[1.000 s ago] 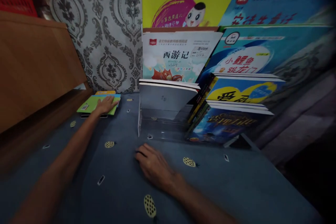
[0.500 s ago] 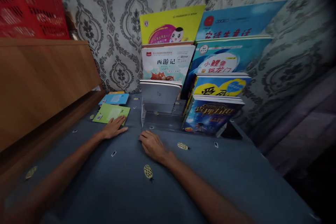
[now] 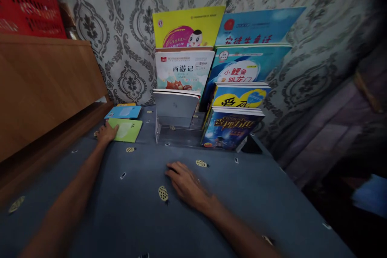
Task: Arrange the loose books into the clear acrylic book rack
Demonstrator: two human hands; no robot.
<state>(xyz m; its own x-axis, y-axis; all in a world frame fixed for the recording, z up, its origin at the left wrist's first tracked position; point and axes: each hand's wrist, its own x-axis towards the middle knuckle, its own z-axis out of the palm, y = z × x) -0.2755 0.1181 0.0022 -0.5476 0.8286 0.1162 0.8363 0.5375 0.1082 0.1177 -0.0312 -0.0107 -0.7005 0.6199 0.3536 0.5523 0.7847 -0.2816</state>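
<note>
At the left, my left hand (image 3: 107, 132) grips the left edge of a thin green book (image 3: 128, 131), its thumb lying on the cover and its other fingers round the edge. The book lies flat, with blue and yellow-orange booklets (image 3: 123, 111) just behind it. My right hand (image 3: 187, 183) rests on the table in front of the clear book stand (image 3: 178, 135), fingers loosely bent and apart, holding nothing. Upright in the stand's left column are a yellow-green book (image 3: 184, 28), a white book (image 3: 181, 66) and a grey-covered one (image 3: 175, 107).
The stand's right column holds several books, a dark blue one (image 3: 231, 129) in front. A dark cloth with pineapple prints covers the table (image 3: 136, 213). A wooden cabinet (image 3: 45, 76) with a red basket (image 3: 30, 4) on it borders the left. A pale curtain (image 3: 335, 117) hangs at right.
My left hand has moved from the green book's right part to its left edge and taken hold there. My right hand has drawn back from the stand. The view has shifted slightly.
</note>
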